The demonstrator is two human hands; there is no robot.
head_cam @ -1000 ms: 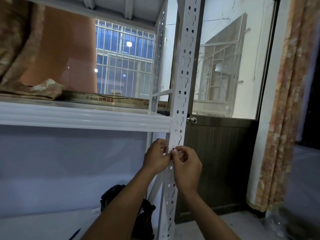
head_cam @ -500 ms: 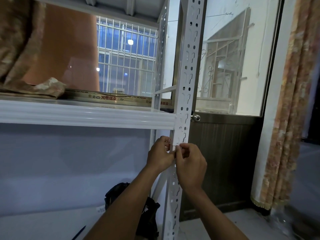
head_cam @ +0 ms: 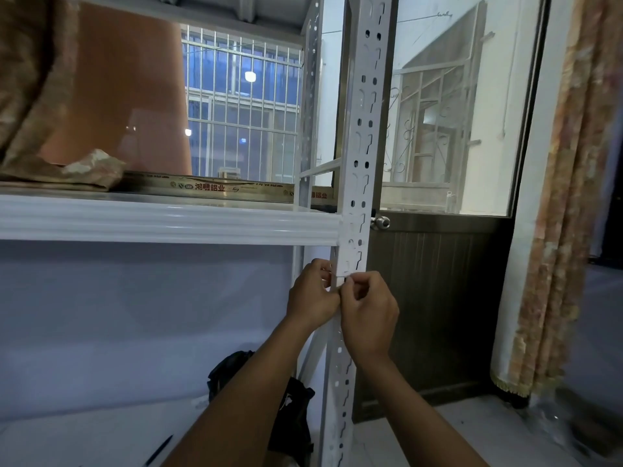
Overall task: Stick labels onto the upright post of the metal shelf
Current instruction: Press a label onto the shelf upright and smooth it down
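Observation:
The white perforated upright post of the metal shelf runs from top to bottom through the middle of the view. Both hands meet on it just below the shelf board. My left hand curls around the post's left edge. My right hand presses against the post's front, its fingertips pinched at a thin white label edge that lies flat on the post. Most of the label is hidden by my fingers.
A folded patterned cloth and a long printed box lie on the shelf board. A black bag sits on the floor behind the post. A brown door with a knob and a curtain stand to the right.
Both hands have shifted slightly up the post and stay pinched together at the same spot; the view has drifted a little.

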